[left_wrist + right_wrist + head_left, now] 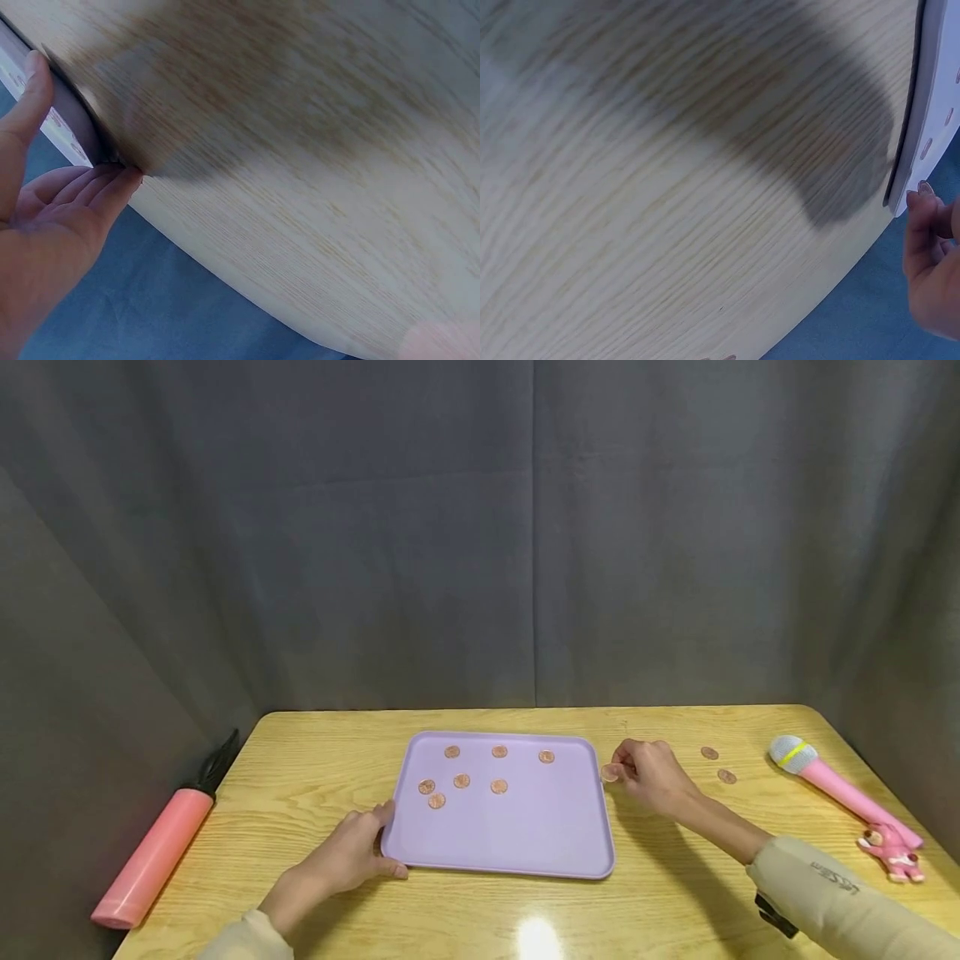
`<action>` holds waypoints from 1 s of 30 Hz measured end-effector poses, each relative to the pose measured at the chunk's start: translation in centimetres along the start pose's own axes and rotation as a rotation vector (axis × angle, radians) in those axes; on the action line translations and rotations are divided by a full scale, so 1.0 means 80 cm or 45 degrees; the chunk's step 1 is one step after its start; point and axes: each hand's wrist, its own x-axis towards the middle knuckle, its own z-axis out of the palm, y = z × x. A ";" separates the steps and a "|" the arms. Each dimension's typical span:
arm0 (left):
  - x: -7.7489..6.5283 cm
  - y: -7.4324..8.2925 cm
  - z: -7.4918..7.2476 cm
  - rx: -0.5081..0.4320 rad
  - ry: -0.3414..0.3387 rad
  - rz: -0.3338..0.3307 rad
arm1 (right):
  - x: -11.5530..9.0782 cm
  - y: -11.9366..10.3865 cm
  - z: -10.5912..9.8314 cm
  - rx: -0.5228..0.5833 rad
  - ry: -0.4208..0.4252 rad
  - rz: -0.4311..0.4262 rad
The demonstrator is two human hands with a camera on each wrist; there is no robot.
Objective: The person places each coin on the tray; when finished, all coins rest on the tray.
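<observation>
A flat lilac tray (525, 835) lies on the wooden table with several copper coins (498, 786) scattered over its left and far parts. My left hand (348, 853) holds the tray's near left corner, thumb along the front edge and fingers against the left side. In the left wrist view, the left hand (56, 217) spans that corner. Between thumb and fingertips, my right hand (654, 774) pinches a copper coin (610, 773) beside the tray's right rim. The right wrist view shows the right hand (934, 259) at the frame's edge, close to the tray (922, 112).
Two loose coins (717, 764) lie on the table right of my right hand. Farther right are a pink toy microphone (840, 789) and a small pink bear figure (892, 852). A pink hand pump (161, 852) lies along the left edge. Grey curtains (420, 568) surround the table (315, 760).
</observation>
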 end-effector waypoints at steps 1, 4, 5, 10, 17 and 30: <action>0.000 0.000 0.000 0.001 -0.001 -0.008 | 0.001 -0.001 0.001 0.011 -0.004 0.002; -0.001 0.001 -0.001 0.006 -0.006 -0.019 | 0.004 -0.006 0.006 0.042 -0.040 0.018; -0.001 0.001 -0.001 0.011 -0.007 -0.021 | 0.005 -0.009 0.008 0.050 -0.054 0.019; 0.000 0.001 -0.002 0.008 -0.005 -0.002 | 0.012 -0.024 0.016 0.058 -0.097 0.015; 0.000 0.002 -0.003 0.002 0.001 0.002 | 0.024 -0.044 0.031 0.075 -0.140 -0.034; -0.001 0.003 -0.002 -0.009 0.007 -0.034 | 0.041 -0.080 0.066 0.070 -0.148 -0.154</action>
